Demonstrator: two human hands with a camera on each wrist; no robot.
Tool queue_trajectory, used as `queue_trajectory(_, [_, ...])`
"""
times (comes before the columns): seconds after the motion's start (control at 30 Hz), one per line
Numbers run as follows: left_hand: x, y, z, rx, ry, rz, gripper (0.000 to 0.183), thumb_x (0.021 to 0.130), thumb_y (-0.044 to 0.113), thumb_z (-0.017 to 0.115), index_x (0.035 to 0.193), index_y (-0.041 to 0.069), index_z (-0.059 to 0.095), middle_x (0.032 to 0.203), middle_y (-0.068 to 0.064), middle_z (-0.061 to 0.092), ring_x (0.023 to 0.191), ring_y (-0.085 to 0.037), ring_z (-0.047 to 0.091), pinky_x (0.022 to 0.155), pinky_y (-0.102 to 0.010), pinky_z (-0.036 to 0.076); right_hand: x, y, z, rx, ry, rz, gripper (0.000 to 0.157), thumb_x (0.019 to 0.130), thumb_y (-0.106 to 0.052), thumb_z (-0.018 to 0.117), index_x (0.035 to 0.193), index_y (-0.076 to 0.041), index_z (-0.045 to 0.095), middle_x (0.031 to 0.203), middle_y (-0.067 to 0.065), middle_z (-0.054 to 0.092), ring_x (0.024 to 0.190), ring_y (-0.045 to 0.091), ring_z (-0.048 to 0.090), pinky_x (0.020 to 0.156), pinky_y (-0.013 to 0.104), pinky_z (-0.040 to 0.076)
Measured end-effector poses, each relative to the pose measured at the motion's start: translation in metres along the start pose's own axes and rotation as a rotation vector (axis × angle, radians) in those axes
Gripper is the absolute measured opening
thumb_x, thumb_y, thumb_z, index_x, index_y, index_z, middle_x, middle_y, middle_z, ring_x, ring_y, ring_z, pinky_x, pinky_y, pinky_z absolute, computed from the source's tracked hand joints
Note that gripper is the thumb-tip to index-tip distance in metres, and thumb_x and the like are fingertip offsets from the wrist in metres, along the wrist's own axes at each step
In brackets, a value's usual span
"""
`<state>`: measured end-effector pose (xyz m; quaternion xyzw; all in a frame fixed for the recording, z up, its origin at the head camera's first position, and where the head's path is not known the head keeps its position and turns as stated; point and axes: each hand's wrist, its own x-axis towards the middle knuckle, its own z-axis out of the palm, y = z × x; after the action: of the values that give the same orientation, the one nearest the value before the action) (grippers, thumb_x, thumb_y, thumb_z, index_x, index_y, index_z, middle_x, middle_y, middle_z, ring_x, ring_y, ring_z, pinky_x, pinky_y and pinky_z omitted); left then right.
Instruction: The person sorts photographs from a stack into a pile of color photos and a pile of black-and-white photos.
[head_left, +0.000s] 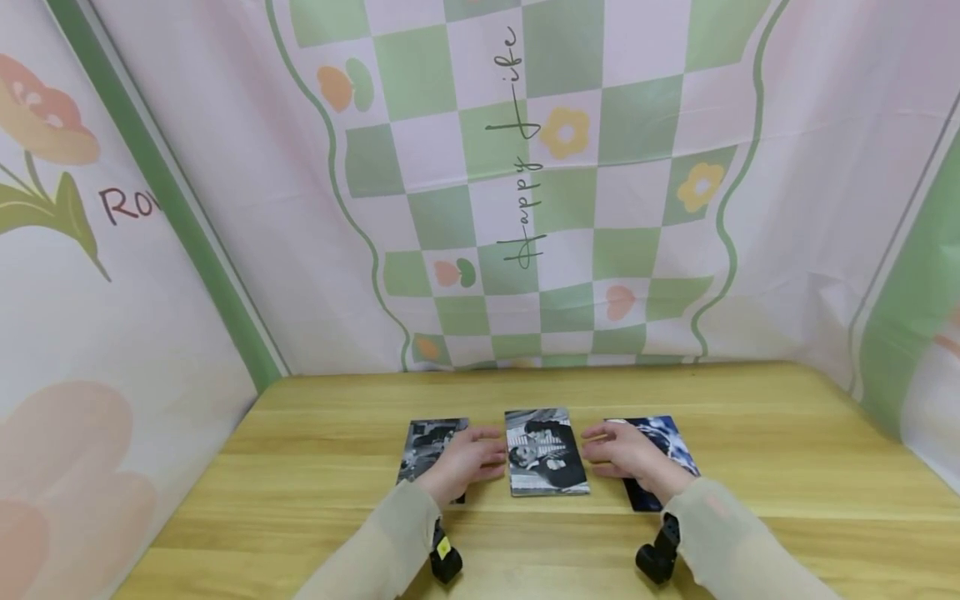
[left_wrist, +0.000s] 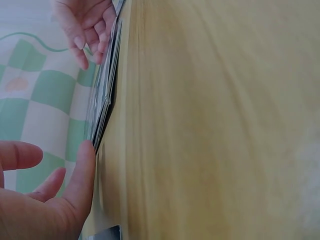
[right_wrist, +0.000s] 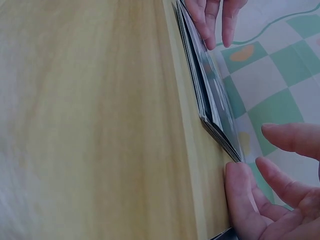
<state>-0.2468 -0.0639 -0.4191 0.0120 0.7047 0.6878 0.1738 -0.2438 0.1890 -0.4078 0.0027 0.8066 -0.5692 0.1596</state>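
Note:
A stack of black-and-white photo cards lies flat in the middle of the table, its several layers showing as thin edges in the left wrist view. To its left, my left hand has its fingers loosely extended, fingertips right at the stack's left edge. On the opposite side my right hand is held likewise, fingertips a little off the right edge. Under the left hand another black-and-white photo card is partly covered. Beneath the right hand and wrist, a dark blue photo card is partly hidden.
The wooden table reaches back to a fabric curtain with green checks and flowers. More printed fabric hangs on the left. Black wrist cameras are strapped below both sleeves.

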Motion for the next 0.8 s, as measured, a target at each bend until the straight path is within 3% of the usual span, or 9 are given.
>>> queue_trajectory(0.27, [0.0004, -0.0009, 0.0003, 0.014, 0.01, -0.007, 0.039, 0.097, 0.0, 0.044, 0.134, -0.011, 0.041, 0.128, -0.029, 0.053, 0.113, -0.035, 0.057, 0.088, -0.038, 0.056, 0.0003, -0.0006, 0.0027, -0.002, 0.003, -0.004, 0.044, 0.089, -0.004, 0.06, 0.127, 0.013, 0.045, 0.123, 0.03, 0.051, 0.096, 0.023, 0.063, 0.083, 0.04, 0.057])
queue_trajectory(0.8, [-0.0005, -0.0005, 0.0013, 0.033, -0.004, -0.025, 0.04, 0.096, 0.0, 0.047, 0.135, -0.009, 0.042, 0.126, -0.026, 0.055, 0.108, -0.028, 0.061, 0.085, -0.035, 0.057, 0.0018, -0.0011, 0.0053, -0.036, 0.02, 0.014, 0.043, 0.088, -0.004, 0.061, 0.125, 0.012, 0.047, 0.119, 0.028, 0.054, 0.093, 0.023, 0.064, 0.081, 0.039, 0.058])
